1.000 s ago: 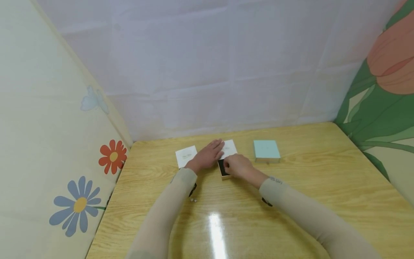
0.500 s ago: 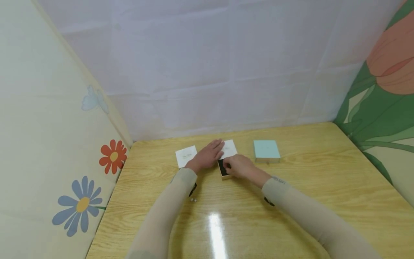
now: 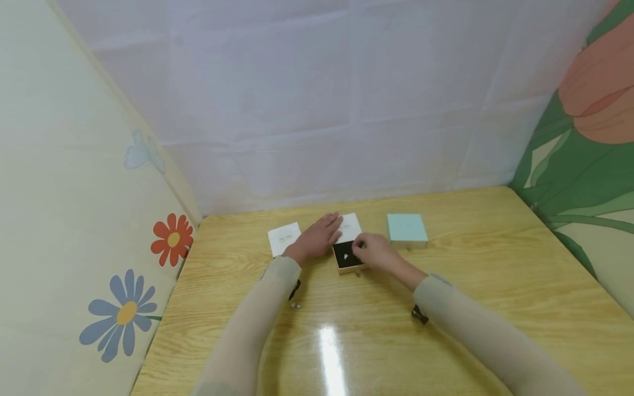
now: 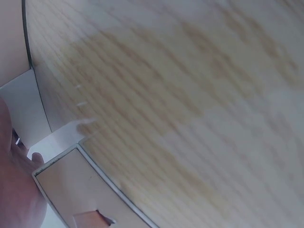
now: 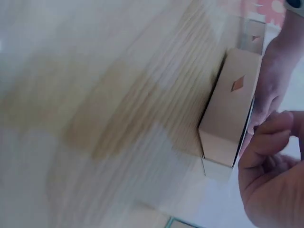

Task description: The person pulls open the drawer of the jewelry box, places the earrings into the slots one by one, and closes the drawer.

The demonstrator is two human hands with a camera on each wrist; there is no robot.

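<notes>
A small box stands mid-table with its tan, black-lined drawer (image 3: 351, 269) pulled out of a white sleeve (image 3: 350, 223). On the black lining lies a tiny silvery piece (image 3: 345, 256), like a stud earring. My left hand (image 3: 318, 237) rests on the sleeve with fingers extended. Over the drawer's right back part is my right hand (image 3: 378, 252). In the right wrist view the right hand (image 5: 275, 175) has curled fingers, thumb and index tips together beside the drawer front (image 5: 232, 95); whether something small is between them is hidden.
A second white box (image 3: 283, 237) lies left of my left hand. At the right stands a mint-green box (image 3: 407, 227). Small shiny pieces (image 3: 295, 305) lie on the wooden table (image 3: 386, 352) by the left sleeve. A white cloth (image 3: 297, 110) hangs behind.
My right hand has moved right and slightly back, uncovering more of the black lining and the silvery piece on it. My left hand stays on the sleeve.
</notes>
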